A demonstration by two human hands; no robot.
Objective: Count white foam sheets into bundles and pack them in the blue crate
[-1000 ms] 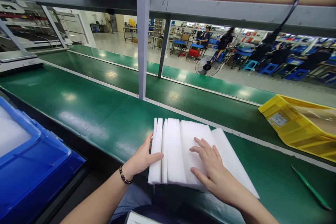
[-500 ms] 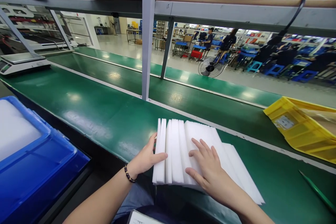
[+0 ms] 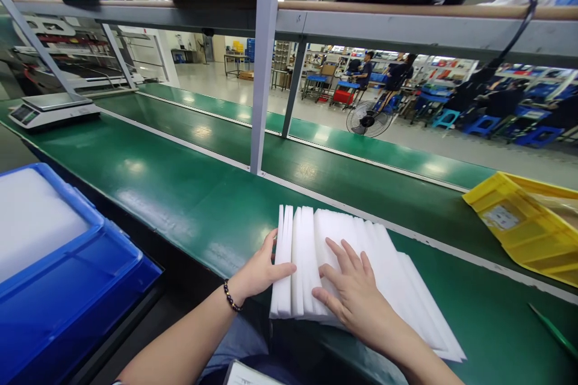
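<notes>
A row of white foam sheets [image 3: 361,231] leans rightward on the green work surface in front of me, fanned out with several edges showing. My left hand [image 3: 262,267], with a beaded bracelet on its wrist, grips the sheets at the left end. Its thumb lies over their edges, and its other fingers are partly hidden behind the outermost sheet. Over the middle of the row rests my right hand [image 3: 354,289], fingers spread and bent, the tips on or just above the foam. Holding nothing, it covers part of the sheets beneath.
At left stands a blue bin [image 3: 90,258] with white foam in it. A scale [image 3: 54,109] sits farther back. To the right are a yellow bin [image 3: 519,228] and a slim green pointed tool [image 3: 553,328]. An upright post [image 3: 264,72] rises behind the foam. People sit and stand beyond a fan [image 3: 368,118].
My right hand has shifted left over the foam, and more sheets now lean over to the right in a fan. My left hand keeps its grip at the left end. The view has turned slightly left.
</notes>
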